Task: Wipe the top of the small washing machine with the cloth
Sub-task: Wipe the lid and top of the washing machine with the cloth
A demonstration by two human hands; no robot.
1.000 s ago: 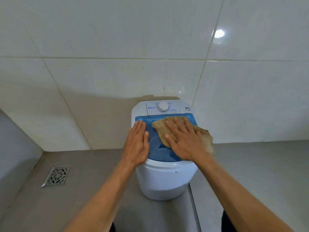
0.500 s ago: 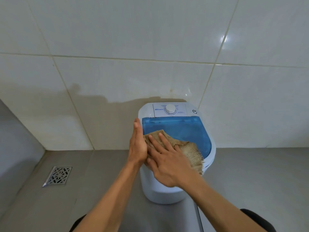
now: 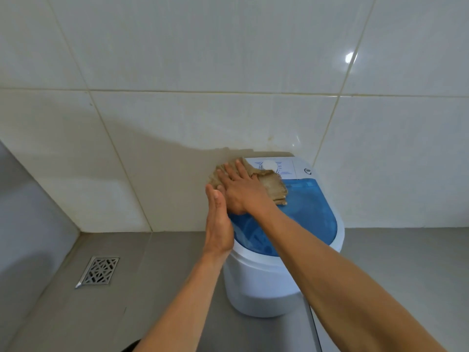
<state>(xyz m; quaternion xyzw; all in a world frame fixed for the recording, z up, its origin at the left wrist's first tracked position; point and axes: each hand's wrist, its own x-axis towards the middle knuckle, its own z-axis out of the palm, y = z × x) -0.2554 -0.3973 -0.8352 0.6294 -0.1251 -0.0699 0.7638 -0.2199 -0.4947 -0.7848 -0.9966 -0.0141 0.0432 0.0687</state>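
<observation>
This is a home bathroom or a wet laundry corner. The large glossy white wall tiles [image 3: 228, 47] with thin grout lines cover the wall down to the grey tiled floor [image 3: 152, 288]. A square metal floor drain grate [image 3: 98, 273] sits near the left corner of the floor. A small white washing machine with a blue translucent lid [image 3: 317, 217] stands against the wall.

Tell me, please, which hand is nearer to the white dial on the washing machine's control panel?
Right. The right hand lies flat on the cloth with its fingertips just left of the white dial. The left hand stands edge-on at the machine's left rim, farther away.
</observation>
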